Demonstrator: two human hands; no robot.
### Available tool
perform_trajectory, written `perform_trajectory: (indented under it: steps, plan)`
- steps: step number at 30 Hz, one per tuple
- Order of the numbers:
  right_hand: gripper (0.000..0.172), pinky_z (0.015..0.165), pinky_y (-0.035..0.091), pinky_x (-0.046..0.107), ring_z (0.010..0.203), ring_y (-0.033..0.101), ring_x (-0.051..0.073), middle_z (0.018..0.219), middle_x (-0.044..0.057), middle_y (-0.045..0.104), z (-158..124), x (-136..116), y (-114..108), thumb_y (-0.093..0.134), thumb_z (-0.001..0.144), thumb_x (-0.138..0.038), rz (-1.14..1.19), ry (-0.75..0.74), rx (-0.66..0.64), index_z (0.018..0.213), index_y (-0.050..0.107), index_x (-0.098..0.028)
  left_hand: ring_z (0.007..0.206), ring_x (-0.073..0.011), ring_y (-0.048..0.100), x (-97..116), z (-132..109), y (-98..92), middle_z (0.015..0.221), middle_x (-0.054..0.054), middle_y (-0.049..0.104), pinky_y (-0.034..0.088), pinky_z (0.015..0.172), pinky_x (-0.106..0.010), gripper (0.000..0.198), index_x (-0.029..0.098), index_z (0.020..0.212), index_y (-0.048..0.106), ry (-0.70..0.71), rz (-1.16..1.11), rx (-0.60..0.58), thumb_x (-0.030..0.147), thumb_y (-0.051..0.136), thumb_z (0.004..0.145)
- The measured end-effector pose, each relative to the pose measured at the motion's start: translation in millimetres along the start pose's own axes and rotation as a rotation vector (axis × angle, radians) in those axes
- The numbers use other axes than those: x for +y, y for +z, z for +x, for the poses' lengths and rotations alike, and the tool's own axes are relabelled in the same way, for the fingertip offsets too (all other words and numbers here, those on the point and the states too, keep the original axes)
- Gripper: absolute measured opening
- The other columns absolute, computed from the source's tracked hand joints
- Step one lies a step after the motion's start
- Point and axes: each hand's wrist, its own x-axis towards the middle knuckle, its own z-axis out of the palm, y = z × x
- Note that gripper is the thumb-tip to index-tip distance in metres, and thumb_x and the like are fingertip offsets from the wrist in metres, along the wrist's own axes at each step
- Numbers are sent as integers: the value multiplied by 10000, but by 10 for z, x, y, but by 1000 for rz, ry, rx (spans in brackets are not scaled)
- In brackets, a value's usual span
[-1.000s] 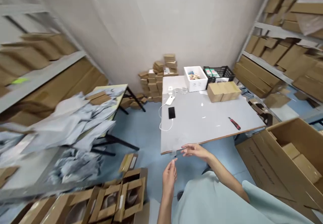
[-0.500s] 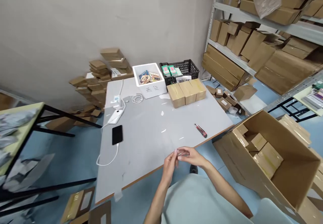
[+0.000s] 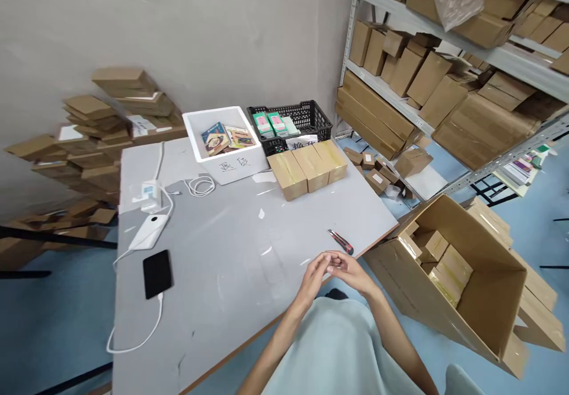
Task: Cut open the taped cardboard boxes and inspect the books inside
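Note:
My left hand [image 3: 315,273] and my right hand [image 3: 349,269] meet at the fingertips above the table's near edge. The fingers of both are extended and slightly curved, and nothing shows between them. A red and black utility knife [image 3: 340,241] lies on the grey table [image 3: 231,252] just beyond my hands. Farther back, three taped cardboard boxes [image 3: 309,169] stand side by side, in front of a black crate [image 3: 317,119] holding green and pink packs. Left of the crate, a white foam box [image 3: 235,166] contains booklets.
A black phone [image 3: 157,273] on a white cable, a white power bank [image 3: 150,232] and a coiled cable [image 3: 200,185] lie at the table's left. A large open carton [image 3: 493,282] with small boxes stands at the right, below a loaded shelf rack [image 3: 400,92]. Flattened cartons [image 3: 100,140] are piled left.
The view has turned and moved closer, so the table sits farther left and looks larger. My hands have come more evenly together at the fingertips.

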Motion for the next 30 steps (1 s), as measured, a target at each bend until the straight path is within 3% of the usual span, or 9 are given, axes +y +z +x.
perform_trajectory:
  steps: [4, 8, 13, 19, 24, 27, 30]
  plan:
    - [619, 1235, 560, 524, 1345, 756, 312, 1411, 103, 801, 115, -25, -67, 870, 952, -697, -47, 42, -10, 1405, 763, -289, 1116, -299, 809, -12, 148, -118, 1099, -120, 863, 612, 1088, -429, 364, 203, 1073, 837, -25, -15, -36, 523, 819, 900]
    - [706, 1209, 593, 560, 1328, 772, 334, 1408, 133, 799, 432, 53, -278, 891, 894, -742, -94, 88, -2, 1409, 769, -275, 1100, -291, 806, 11, 341, -256, 1099, -113, 862, 618, 1039, -414, 331, 212, 1065, 815, -51, 10, 56, 407, 849, 799]
    - [627, 1140, 632, 578, 1273, 782, 341, 1461, 178, 771, 1095, -12, -851, 843, 929, -619, -383, 109, 132, 1422, 767, -239, 994, -257, 795, 99, 686, -357, 1063, -104, 863, 608, 941, -377, 380, 217, 1053, 807, -97, 1, 240, 327, 837, 691]
    - [542, 1246, 559, 554, 1391, 711, 346, 1503, 176, 733, 2099, -308, -1610, 720, 1012, -481, -720, -82, 258, 1495, 733, -235, 964, -253, 792, 239, 1269, -331, 1061, -109, 861, 596, 872, -368, 389, 217, 1049, 802, -73, 27, 417, 355, 790, 686]
    - [660, 1356, 428, 557, 1581, 540, 384, 1643, 229, 604, 3019, -412, -2013, 697, 1028, -492, -867, -83, 270, 1601, 645, -169, 942, -245, 782, 415, 2005, -287, 1074, -99, 858, 579, 862, -368, 444, 217, 1047, 798, -51, 27, 449, 320, 771, 616]
    - [799, 1372, 361, 610, 1718, 326, 432, 1796, 272, 417, 3577, -397, -2069, 711, 1027, -537, -992, -20, 289, 1696, 527, -140, 947, -248, 779, 522, 2414, -246, 1076, -95, 854, 578, 884, -382, 467, 215, 1057, 799, -45, 39, 436, 279, 792, 595]
    - [913, 1386, 270, 645, 1781, 126, 457, 1866, 292, 278, 4035, -348, -2023, 745, 999, -620, -1056, 45, 298, 1719, 478, -126, 962, -249, 780, 579, 2647, -159, 1091, -93, 856, 592, 904, -396, 461, 214, 1072, 803, -17, 48, 427, 248, 789, 612]
